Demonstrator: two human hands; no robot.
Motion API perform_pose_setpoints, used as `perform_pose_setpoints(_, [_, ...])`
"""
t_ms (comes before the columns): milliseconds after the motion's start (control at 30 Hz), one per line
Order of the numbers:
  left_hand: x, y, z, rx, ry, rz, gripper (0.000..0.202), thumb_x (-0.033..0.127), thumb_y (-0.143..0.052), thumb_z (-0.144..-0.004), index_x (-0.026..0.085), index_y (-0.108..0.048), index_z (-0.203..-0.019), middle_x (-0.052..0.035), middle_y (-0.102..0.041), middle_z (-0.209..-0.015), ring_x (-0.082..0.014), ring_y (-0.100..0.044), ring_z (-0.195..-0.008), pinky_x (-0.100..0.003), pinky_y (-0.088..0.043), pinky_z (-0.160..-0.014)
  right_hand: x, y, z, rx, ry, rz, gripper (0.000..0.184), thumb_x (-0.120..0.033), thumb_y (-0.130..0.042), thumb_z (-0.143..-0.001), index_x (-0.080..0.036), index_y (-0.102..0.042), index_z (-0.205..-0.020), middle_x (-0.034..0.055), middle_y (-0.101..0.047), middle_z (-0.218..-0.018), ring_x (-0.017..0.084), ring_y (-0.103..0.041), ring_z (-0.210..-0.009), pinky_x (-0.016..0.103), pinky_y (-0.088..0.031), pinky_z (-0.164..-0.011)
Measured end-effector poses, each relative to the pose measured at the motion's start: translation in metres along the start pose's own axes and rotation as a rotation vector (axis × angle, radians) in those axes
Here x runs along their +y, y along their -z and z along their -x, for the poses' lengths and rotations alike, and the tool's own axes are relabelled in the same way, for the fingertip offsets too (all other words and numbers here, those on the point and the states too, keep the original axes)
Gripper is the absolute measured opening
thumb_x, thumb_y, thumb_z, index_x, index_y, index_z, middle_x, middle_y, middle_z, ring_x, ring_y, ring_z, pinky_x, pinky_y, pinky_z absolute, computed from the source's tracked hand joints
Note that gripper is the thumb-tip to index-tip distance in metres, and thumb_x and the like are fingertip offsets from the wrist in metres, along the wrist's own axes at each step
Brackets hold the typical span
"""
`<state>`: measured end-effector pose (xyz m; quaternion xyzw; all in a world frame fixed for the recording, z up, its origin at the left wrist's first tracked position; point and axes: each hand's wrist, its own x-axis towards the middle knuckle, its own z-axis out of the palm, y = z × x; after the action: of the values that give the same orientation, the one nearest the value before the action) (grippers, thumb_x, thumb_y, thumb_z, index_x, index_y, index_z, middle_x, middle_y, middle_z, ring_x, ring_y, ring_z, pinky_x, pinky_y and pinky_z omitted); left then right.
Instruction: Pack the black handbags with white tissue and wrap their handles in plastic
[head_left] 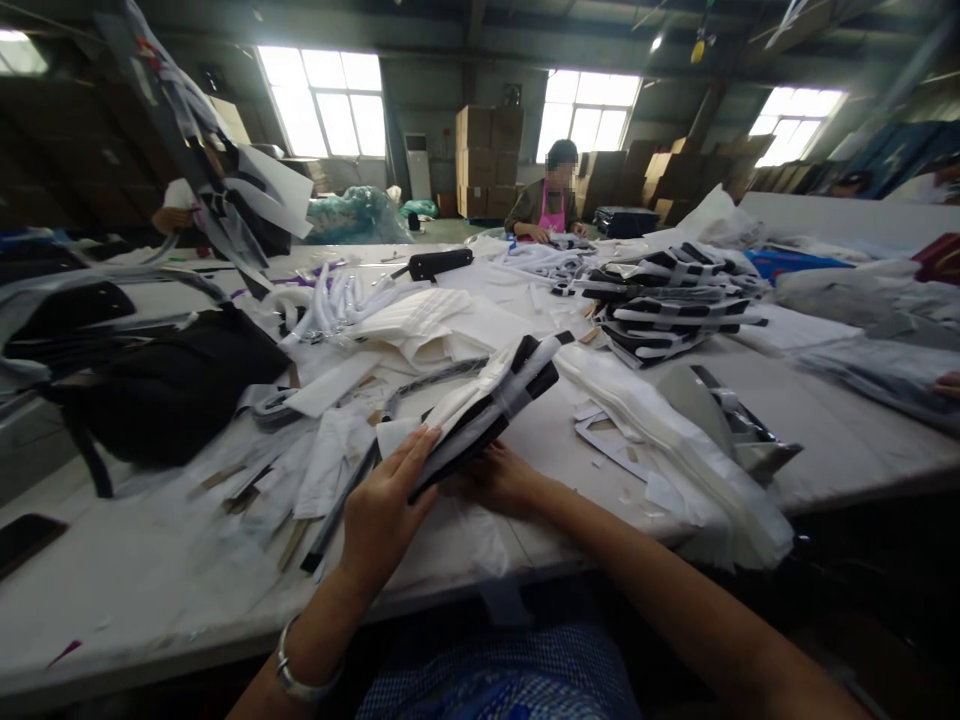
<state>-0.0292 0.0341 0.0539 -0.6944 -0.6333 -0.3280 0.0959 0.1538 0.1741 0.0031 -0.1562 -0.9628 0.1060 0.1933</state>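
Observation:
Just above the near part of the table, a bundle of black straps wrapped in white padding [499,400] slants up to the right. My left hand [390,500] grips its lower left end, fingers over the top and thumb along the near side. Under the bundle's near edge is my right hand [499,480]; its fingers are mostly hidden behind the bundle, so their hold does not show. Beneath and beside the hands lie a dark strip [341,510] and crumpled clear plastic [487,540].
A black bag [180,385] lies left, near a phone [26,540]. Stacked black-and-white strap bundles [675,300] stand right, behind a long white padded roll [660,430]. White sheets [420,325] cover the middle. Across the table [150,600] sits a person in a pink apron [553,212].

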Motion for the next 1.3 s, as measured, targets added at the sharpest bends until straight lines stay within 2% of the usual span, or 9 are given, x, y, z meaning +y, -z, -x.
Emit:
perform_pose_setpoints(233, [0.004,-0.011,0.012,0.02,-0.112,-0.004,0.062,0.009,-0.058,-0.089,0.025,-0.047,-0.147,-0.0064,-0.055,-0.147,-0.0233,-0.061,-0.126,-0.034,-0.056,-0.099,-0.012,-0.001,0.025,0.182,-0.067,0.013,0.03,-0.025,-0.052,-0.097,-0.015,-0.068,-0.121,0.0176,-0.072,-0.117,0.032,-0.067,-0.111,0.047,-0.054,-0.096])
perform_pose_setpoints(400, [0.006,-0.027,0.026,0.092,-0.266,-0.085,0.045,0.008,-0.05,-0.095,0.024,-0.059,-0.136,-0.0089,-0.063,-0.138,-0.0235,-0.064,-0.121,-0.035,-0.057,-0.098,-0.046,0.051,0.07,0.309,0.014,-0.132,0.016,-0.015,-0.058,-0.094,-0.019,-0.07,-0.104,0.007,-0.076,-0.095,0.018,-0.073,-0.084,0.026,-0.058,-0.078])
perform_pose_setpoints(533, [0.003,-0.033,0.033,0.142,-0.327,-0.109,0.039,0.013,-0.053,-0.098,0.024,-0.061,-0.134,-0.0096,-0.065,-0.135,-0.024,-0.064,-0.122,-0.038,-0.057,-0.099,-0.037,0.091,0.045,0.45,-0.103,-0.11,0.013,-0.016,-0.059,-0.094,-0.02,-0.071,-0.099,0.0043,-0.076,-0.094,0.017,-0.072,-0.088,0.025,-0.056,-0.083])
perform_pose_setpoints(667, [0.004,-0.029,0.039,0.126,-0.384,-0.109,0.039,0.012,-0.048,-0.1,0.024,-0.06,-0.136,-0.0094,-0.064,-0.137,-0.0238,-0.063,-0.123,-0.038,-0.057,-0.099,0.009,0.102,-0.015,-0.001,-0.428,0.128,0.024,-0.023,-0.052,-0.099,-0.019,-0.068,-0.117,0.0082,-0.072,-0.118,0.019,-0.071,-0.099,0.03,-0.053,-0.092])
perform_pose_setpoints(767, [0.008,-0.025,0.045,0.106,-0.434,-0.11,0.041,0.011,-0.043,-0.102,0.024,-0.059,-0.137,-0.0091,-0.064,-0.137,-0.0244,-0.063,-0.123,-0.039,-0.058,-0.097,0.045,0.092,-0.058,-0.259,-0.456,0.168,0.038,-0.019,-0.073,-0.083,-0.019,-0.068,-0.121,0.0103,-0.071,-0.121,0.024,-0.069,-0.106,0.033,-0.053,-0.094])
perform_pose_setpoints(900, [0.01,-0.023,0.051,0.081,-0.435,-0.11,0.04,0.015,-0.045,-0.102,0.026,-0.057,-0.139,-0.0087,-0.063,-0.138,-0.0249,-0.062,-0.124,-0.039,-0.058,-0.098,0.066,0.068,-0.09,-0.389,-0.427,0.205,0.059,-0.023,-0.087,-0.069,-0.018,-0.065,-0.124,0.014,-0.067,-0.128,0.029,-0.065,-0.114,0.037,-0.053,-0.096])
perform_pose_setpoints(1033, [0.009,-0.024,0.052,0.105,-0.432,-0.131,0.041,0.016,-0.047,-0.102,0.028,-0.055,-0.141,-0.0066,-0.063,-0.138,-0.022,-0.061,-0.125,-0.036,-0.056,-0.1,0.064,0.056,-0.104,-0.408,-0.408,0.262,0.037,-0.036,-0.071,-0.089,-0.017,-0.064,-0.12,0.0109,-0.066,-0.123,0.024,-0.066,-0.107,0.044,-0.054,-0.093])
perform_pose_setpoints(1200, [0.008,-0.027,0.052,0.1,-0.425,-0.145,0.042,0.018,-0.048,-0.102,0.029,-0.053,-0.142,-0.0059,-0.062,-0.139,-0.0215,-0.061,-0.126,-0.036,-0.056,-0.102,0.054,0.083,-0.126,-0.395,-0.281,0.251,0.018,-0.023,-0.061,-0.094,-0.019,-0.073,-0.107,0.0069,-0.073,-0.113,0.022,-0.067,-0.104,0.037,-0.052,-0.093])
perform_pose_setpoints(1300, [0.008,-0.027,0.052,0.092,-0.414,-0.134,0.042,0.017,-0.048,-0.101,0.029,-0.054,-0.141,-0.006,-0.063,-0.138,-0.0229,-0.063,-0.124,-0.037,-0.058,-0.099,0.045,0.106,-0.142,-0.438,-0.175,0.192,0.035,-0.004,-0.063,-0.08,-0.027,-0.079,-0.101,0.0009,-0.076,-0.113,0.021,-0.069,-0.105,0.026,-0.05,-0.089])
